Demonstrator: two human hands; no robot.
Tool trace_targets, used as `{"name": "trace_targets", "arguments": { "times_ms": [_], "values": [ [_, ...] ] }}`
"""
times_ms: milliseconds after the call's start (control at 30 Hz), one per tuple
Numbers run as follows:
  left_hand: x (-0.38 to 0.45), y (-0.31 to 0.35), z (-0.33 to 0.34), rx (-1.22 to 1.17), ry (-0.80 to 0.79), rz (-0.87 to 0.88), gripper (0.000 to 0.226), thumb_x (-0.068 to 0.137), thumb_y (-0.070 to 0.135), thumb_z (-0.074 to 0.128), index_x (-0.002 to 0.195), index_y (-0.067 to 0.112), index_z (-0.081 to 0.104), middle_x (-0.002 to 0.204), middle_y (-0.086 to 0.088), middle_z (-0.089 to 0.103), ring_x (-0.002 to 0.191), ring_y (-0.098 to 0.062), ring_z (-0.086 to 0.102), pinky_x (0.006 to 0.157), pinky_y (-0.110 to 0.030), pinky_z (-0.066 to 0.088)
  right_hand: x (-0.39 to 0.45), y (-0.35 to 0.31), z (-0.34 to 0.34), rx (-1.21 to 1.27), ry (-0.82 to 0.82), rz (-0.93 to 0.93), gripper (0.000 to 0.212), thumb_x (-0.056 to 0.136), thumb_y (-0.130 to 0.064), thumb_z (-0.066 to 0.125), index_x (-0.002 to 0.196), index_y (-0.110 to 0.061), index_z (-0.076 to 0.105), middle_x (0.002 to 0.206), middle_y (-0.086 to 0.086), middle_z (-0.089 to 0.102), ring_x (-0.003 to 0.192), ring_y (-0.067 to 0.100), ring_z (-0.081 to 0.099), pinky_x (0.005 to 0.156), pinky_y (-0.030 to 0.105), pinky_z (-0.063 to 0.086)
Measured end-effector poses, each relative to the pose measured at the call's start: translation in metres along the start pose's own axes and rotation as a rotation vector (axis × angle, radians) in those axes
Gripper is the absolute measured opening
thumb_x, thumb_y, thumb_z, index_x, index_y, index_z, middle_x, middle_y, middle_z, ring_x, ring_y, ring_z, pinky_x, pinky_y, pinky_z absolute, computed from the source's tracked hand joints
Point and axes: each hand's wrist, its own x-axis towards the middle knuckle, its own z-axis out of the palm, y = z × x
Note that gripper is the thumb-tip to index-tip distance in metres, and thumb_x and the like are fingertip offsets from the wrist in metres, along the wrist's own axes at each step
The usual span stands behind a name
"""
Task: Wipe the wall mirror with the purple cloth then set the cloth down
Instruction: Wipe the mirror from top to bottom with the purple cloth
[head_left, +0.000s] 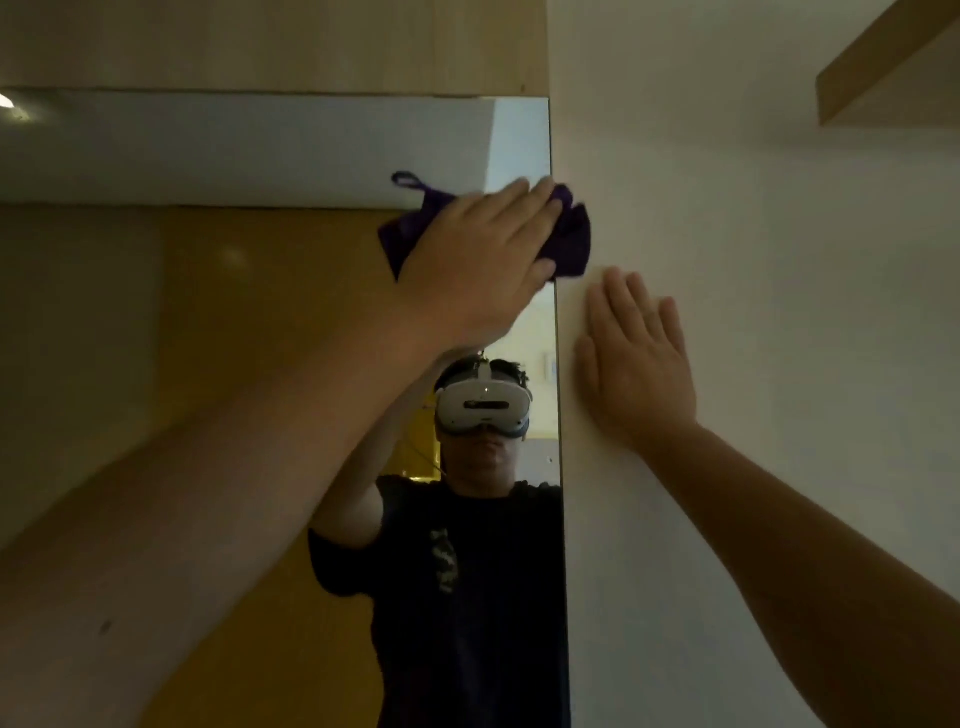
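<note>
The wall mirror (218, 322) fills the left and middle of the head view, and its right edge runs down the centre. My left hand (483, 260) presses the purple cloth (569, 244) flat against the mirror's upper right edge. The cloth bunches out past the edge onto the wall, and its hanging loop sticks up at the left. My right hand (636, 364) lies flat and open on the white wall just right of the mirror, below the cloth. The mirror reflects a person in a dark T-shirt wearing a headset.
A white wall (753, 260) stands right of the mirror. A wooden shelf (883, 73) juts out at the upper right. A light wooden panel (260, 41) runs above the mirror.
</note>
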Motion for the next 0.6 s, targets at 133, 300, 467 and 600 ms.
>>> {"name": "trace_targets", "arguments": {
  "times_ms": [133,300,467,600],
  "values": [
    [-0.08,0.047,0.004,0.028,-0.076,0.051,0.058,0.105,0.045,0.029,0.151,0.01,0.032,0.159,-0.01,0.029,0.146,-0.026,0.026,0.118,-0.045,0.021,-0.001,-0.001,-0.007,0.056,-0.002,-0.014,0.064,0.102,-0.045,0.017,0.155,-0.01,0.026,0.164,0.013,0.017,0.152,0.025,0.004,0.123,0.046,0.001],
    [-0.172,0.102,0.018,-0.039,-0.204,0.099,0.058,0.106,0.043,0.023,0.153,0.01,0.016,0.162,-0.012,0.02,0.149,-0.031,0.017,0.119,-0.05,0.019,-0.001,-0.001,-0.008,0.096,0.002,0.009,0.061,0.104,-0.041,0.015,0.154,-0.009,0.03,0.164,0.012,0.021,0.153,0.027,0.01,0.122,0.044,0.001],
    [-0.249,0.134,0.026,-0.035,-0.186,0.139,0.06,0.104,0.046,0.036,0.152,0.011,0.023,0.16,-0.01,0.023,0.148,-0.031,0.021,0.117,-0.05,0.023,-0.007,-0.004,-0.014,0.104,-0.02,0.018,0.062,0.103,-0.039,0.018,0.15,-0.005,0.037,0.161,0.016,0.026,0.151,0.033,0.017,0.121,0.047,0.006],
    [-0.252,0.131,0.022,-0.041,-0.137,0.122,0.055,0.103,0.044,0.047,0.149,0.016,0.037,0.154,-0.006,0.039,0.139,-0.028,0.04,0.112,-0.042,0.029,-0.013,-0.016,-0.027,0.136,-0.033,0.045,0.065,0.101,-0.04,0.014,0.152,-0.005,0.034,0.162,0.016,0.024,0.152,0.031,0.015,0.122,0.046,0.006]
  ]
}}
